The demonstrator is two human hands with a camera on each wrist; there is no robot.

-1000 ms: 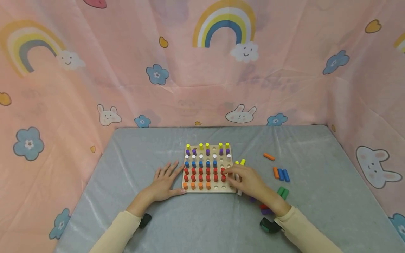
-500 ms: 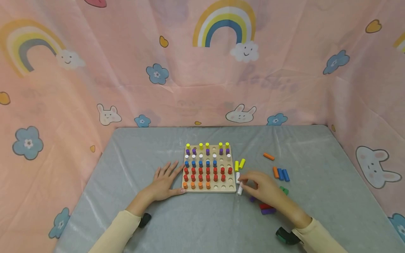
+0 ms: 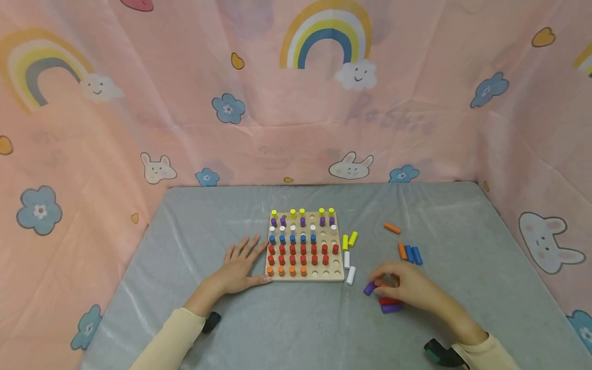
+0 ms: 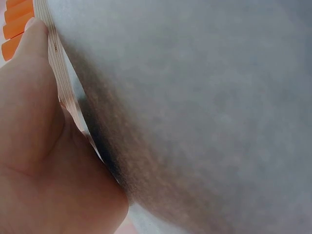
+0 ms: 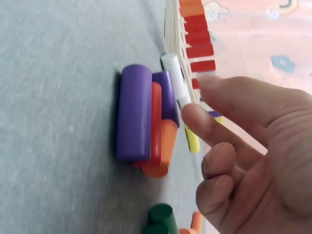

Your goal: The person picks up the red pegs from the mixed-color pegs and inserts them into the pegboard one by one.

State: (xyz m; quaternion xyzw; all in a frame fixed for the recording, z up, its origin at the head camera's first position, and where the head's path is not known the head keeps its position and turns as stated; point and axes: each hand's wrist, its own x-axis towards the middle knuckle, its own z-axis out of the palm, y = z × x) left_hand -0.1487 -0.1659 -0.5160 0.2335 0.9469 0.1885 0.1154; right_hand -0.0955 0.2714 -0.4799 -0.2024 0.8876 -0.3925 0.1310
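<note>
A wooden pegboard [image 3: 320,279] holds rows of yellow, purple, white, blue, red and orange pegs, with several bare holes toward its right side. My left hand [image 3: 238,270] rests flat with fingers spread, thumb and fingertips at the board's left edge; the left wrist view shows the thumb against that edge. Right of the board, my right hand [image 3: 407,282] hovers over loose pegs, thumb and index finger apart and nothing between them. Beneath and beside its fingertips lie a purple peg [image 3: 368,289], a red peg [image 3: 390,301], another purple peg [image 5: 134,114] and an orange peg [image 5: 163,148].
Two white pegs [image 3: 351,276] and two yellow pegs [image 3: 345,242] lie along the board's right side. Farther right are blue pegs [image 3: 417,255] and orange pegs [image 3: 392,228]. Green pegs [image 5: 162,219] show in the right wrist view. A pink printed curtain [image 3: 277,128] stands behind the table.
My right hand has left the board and moved right and nearer, over the loose pegs. A red peg now shows at the right end of its row. The left hand has stayed put.
</note>
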